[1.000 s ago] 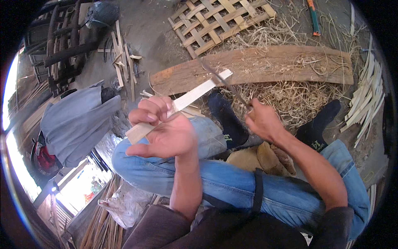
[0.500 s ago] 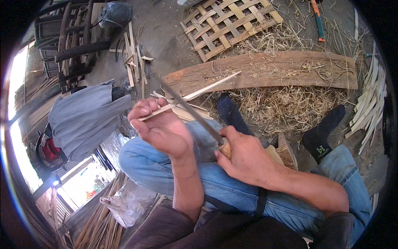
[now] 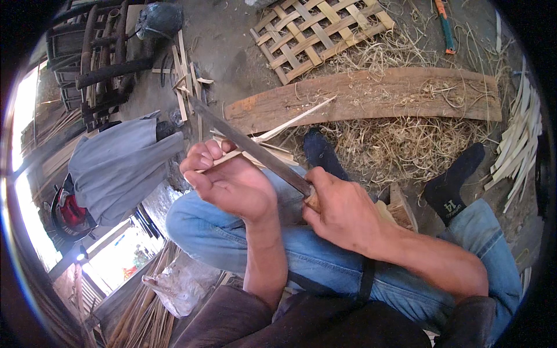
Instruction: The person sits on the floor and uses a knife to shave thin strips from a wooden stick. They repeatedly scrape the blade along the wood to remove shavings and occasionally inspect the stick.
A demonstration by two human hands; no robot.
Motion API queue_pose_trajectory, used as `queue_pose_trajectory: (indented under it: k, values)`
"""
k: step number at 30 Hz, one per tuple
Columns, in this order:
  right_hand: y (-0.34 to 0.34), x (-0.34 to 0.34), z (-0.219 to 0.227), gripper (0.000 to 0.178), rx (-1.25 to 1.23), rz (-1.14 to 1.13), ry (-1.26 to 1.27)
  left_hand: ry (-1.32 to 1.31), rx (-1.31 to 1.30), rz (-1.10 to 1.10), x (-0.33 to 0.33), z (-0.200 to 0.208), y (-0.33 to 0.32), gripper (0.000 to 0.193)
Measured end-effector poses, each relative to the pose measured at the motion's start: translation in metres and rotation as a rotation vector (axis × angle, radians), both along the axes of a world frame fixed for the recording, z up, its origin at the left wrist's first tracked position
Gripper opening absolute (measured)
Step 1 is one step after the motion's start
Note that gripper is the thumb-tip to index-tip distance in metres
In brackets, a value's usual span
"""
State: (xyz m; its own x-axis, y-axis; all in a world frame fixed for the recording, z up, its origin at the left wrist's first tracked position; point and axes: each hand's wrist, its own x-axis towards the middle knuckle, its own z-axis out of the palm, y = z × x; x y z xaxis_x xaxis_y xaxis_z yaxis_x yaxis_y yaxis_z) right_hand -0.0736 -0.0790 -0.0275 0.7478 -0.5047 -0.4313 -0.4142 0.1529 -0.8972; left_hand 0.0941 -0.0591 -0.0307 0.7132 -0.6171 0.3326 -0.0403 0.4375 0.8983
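Note:
My right hand (image 3: pixel 342 214) is closed round the short wooden handle of a long-bladed knife (image 3: pixel 255 149). Its dark blade slants up and left, crossing over a pale bamboo strip (image 3: pixel 293 122). My left hand (image 3: pixel 229 180) is closed, pinching the strip's near end between thumb and fingers, palm turned up. The strip's far end reaches over a worn wooden plank (image 3: pixel 371 95). Whether the blade's edge touches the strip I cannot tell. More pale strips (image 3: pixel 272 153) lie behind my left hand, partly hidden by the blade.
Curly shavings (image 3: pixel 389 151) heap around the plank and my socked feet. Beyond lie a woven lattice panel (image 3: pixel 325 35) and a tool with an orange-and-green handle (image 3: pixel 445 29). Thin strips (image 3: pixel 516 139) are bundled at right. At left are a grey cloth (image 3: pixel 122 168) and a dark wooden frame (image 3: pixel 104 52).
The knife blade has turned flatter and shows its broad side more, lying nearer my left fingers. My left hand has shifted slightly right, still pinching the bamboo strip.

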Motion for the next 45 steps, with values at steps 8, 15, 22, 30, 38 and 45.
queue_pose_trajectory:
  k: [8, 15, 22, 30, 38, 45]
  values:
    - [0.007, 0.000, -0.002, 0.040, -0.004, -0.058, -0.057, -0.104, 0.096, 0.206, -0.008, -0.002, -0.003, 0.031]
    - [-0.004, -0.001, -0.009, 0.037, -0.031, -0.035, 0.013, -0.113, 0.082, 0.197, -0.010, -0.002, -0.003, 0.030]
    - [-0.012, 0.000, 0.000, 0.039, -0.045, 0.020, -0.002, -0.059, 0.047, 0.171, -0.009, -0.004, -0.004, 0.029]
    - [-0.012, -0.001, -0.003, 0.036, -0.160, -0.002, 0.001, -0.124, 0.064, 0.173, -0.008, -0.008, -0.001, 0.029]
    - [-0.014, -0.005, -0.021, 0.031, -0.166, -0.011, -0.030, -0.105, 0.085, 0.224, -0.011, -0.006, -0.003, 0.030]
    - [-0.022, -0.010, -0.043, 0.030, -0.163, -0.001, -0.047, 0.006, -0.027, 0.154, -0.014, -0.005, -0.006, 0.028]
